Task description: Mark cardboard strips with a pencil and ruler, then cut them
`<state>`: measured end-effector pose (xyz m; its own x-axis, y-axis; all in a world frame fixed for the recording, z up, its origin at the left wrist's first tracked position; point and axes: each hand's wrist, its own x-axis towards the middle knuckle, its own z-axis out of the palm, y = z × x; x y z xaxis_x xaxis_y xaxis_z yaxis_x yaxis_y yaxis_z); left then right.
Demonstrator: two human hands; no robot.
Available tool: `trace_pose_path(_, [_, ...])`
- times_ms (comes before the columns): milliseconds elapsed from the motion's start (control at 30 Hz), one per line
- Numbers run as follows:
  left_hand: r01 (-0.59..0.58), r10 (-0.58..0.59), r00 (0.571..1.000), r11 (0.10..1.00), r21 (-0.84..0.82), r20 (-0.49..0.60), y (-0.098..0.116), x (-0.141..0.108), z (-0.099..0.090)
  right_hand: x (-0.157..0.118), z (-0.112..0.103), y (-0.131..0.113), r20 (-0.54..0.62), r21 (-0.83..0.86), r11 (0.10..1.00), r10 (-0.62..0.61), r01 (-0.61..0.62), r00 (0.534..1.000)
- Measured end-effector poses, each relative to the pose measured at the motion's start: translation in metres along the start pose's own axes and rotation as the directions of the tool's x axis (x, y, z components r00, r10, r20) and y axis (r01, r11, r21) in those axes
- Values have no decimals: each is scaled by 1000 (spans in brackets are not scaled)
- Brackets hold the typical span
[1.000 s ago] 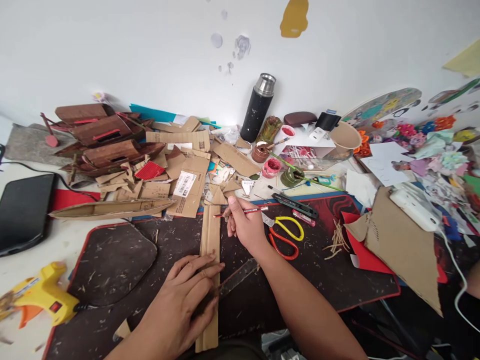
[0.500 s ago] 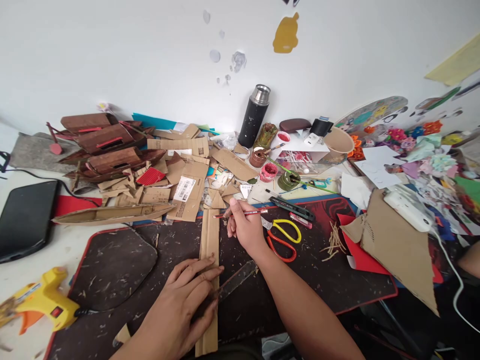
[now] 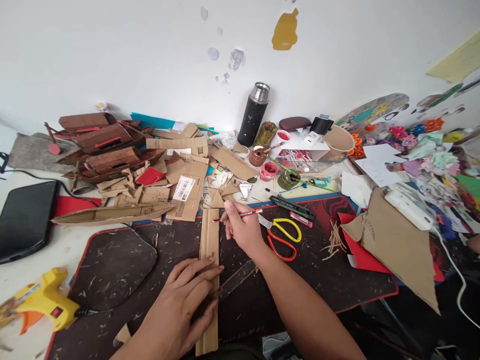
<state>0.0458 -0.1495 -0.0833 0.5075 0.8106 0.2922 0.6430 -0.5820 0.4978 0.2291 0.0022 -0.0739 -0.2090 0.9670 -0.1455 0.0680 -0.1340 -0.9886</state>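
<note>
Your cardboard strip lies lengthwise on the dark mat. Your left hand rests across its lower part, palm down, fingers loosely spread and flat rather than closed around it. Your right hand pinches a red pencil between thumb and fingers, its tip over the strip's far end. Right of the strip are a ruler, reaching your left fingers, and scissors; left of it, a yellow glue gun.

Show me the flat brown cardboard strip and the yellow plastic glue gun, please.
Flat brown cardboard strip (image 3: 210, 241), head view: part beyond the fingers.
Yellow plastic glue gun (image 3: 54, 296), head view: body beside the switch.
</note>
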Motion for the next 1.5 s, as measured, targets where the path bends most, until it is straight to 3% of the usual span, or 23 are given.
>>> trace_pose_path(1500, [-2, 2, 1000, 1000, -3, -2, -1, 0, 1, 1, 0, 3, 21, -14, 1000, 8, -7, 1000])
